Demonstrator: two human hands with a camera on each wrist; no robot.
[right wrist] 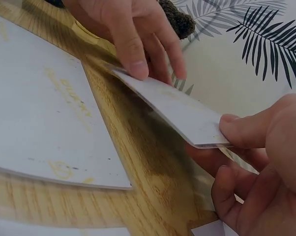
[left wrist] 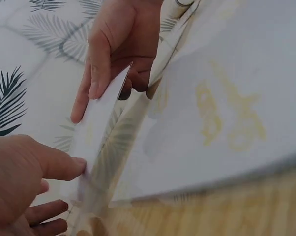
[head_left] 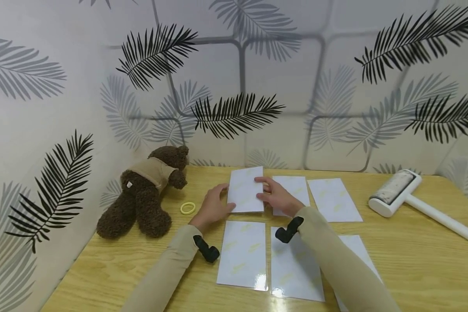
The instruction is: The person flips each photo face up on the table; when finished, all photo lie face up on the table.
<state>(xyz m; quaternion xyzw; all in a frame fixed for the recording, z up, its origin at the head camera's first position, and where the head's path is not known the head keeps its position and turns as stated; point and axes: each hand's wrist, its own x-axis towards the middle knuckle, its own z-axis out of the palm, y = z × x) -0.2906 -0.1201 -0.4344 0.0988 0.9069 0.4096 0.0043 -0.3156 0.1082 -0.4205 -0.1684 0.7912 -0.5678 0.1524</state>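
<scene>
Both my hands hold a white card [head_left: 245, 190] with faint yellow marks, raised and tilted above the back of the table. My left hand [head_left: 214, 208] grips its left side, thumb on the near face. At the right side, my right hand [head_left: 278, 195] pinches it; in the right wrist view the thumb lies on top and fingers [right wrist: 246, 184] curl beneath. Similar white cards lie flat around: one card [head_left: 242, 255] in front of the left hand, another card [head_left: 296, 268] under the right forearm, and a card [head_left: 335, 200] to the right.
A brown teddy bear [head_left: 140, 195] in a beige shirt leans at the left wall. A yellow ring [head_left: 187, 208] lies between it and my left hand. At the right rests a white lint roller [head_left: 398, 190] with a long handle. A leaf-patterned wall stands behind the wooden table [head_left: 425, 268].
</scene>
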